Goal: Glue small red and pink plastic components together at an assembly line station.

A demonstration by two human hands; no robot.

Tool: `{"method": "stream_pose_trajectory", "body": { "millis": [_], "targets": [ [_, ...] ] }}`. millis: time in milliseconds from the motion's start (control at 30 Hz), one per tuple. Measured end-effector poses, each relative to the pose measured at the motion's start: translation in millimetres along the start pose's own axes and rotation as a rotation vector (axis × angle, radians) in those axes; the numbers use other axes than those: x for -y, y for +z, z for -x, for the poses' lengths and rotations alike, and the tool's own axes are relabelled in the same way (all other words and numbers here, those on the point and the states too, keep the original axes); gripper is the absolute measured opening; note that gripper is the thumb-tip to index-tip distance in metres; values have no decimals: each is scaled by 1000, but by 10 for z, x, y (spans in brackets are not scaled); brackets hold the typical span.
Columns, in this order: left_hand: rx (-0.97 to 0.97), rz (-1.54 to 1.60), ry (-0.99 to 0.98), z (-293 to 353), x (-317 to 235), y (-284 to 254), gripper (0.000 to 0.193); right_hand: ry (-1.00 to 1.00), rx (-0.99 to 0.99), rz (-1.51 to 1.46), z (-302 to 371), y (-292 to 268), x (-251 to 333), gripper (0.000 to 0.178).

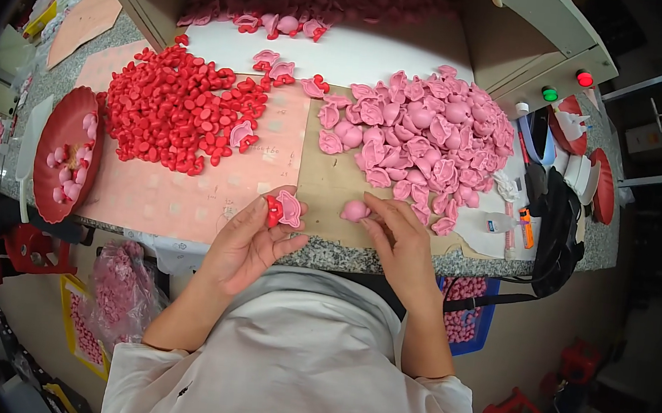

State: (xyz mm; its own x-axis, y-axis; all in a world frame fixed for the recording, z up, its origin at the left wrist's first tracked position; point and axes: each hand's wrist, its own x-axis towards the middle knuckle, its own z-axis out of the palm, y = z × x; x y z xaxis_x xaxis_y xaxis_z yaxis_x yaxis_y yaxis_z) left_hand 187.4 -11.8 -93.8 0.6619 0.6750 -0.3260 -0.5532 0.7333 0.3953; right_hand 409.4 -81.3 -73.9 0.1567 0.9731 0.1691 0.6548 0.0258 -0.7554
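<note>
My left hand (pixel 249 245), palm turned up, holds a small red plastic piece (pixel 273 211) together with a hollow pink plastic shell (pixel 289 209), whose open side faces up. A rounded pink plastic piece (pixel 355 211) is pinched between the thumb and fingers of my right hand (pixel 401 246), just above the table's near edge. Beyond my left hand lies a heap of small red pieces (pixel 184 106). A larger heap of pink shells (pixel 427 132) spreads beyond my right hand.
A metal cabinet with red and green buttons (pixel 550 94) stands at the back, with more pink and red pieces inside. A red plate (pixel 54 153) holds several pink pieces at left. An orange lighter-like item (pixel 526 227) and a black bag (pixel 561 231) lie at right.
</note>
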Motion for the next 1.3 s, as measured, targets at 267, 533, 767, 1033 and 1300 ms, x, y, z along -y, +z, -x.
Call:
{"method": "stream_pose_trajectory", "body": {
  "millis": [267, 533, 767, 1033, 1300],
  "targets": [
    [42, -5, -22, -16, 2, -81, 39, -35, -13, 206, -97, 185, 28, 37],
    [41, -13, -18, 13, -10, -87, 41, -82, 48, 180, -145, 188, 106, 33],
    [27, 44, -87, 16, 6, -91, 44, -105, 71, 123, -135, 258, 145, 33],
    [19, -68, -38, 20, 54, -69, 43, -84, 23, 133, -59, 343, 102, 36],
    [-9, -148, 24, 9, 143, -21, 37, 88, 77, -567, 29, 293, 217, 36]
  ]
}}
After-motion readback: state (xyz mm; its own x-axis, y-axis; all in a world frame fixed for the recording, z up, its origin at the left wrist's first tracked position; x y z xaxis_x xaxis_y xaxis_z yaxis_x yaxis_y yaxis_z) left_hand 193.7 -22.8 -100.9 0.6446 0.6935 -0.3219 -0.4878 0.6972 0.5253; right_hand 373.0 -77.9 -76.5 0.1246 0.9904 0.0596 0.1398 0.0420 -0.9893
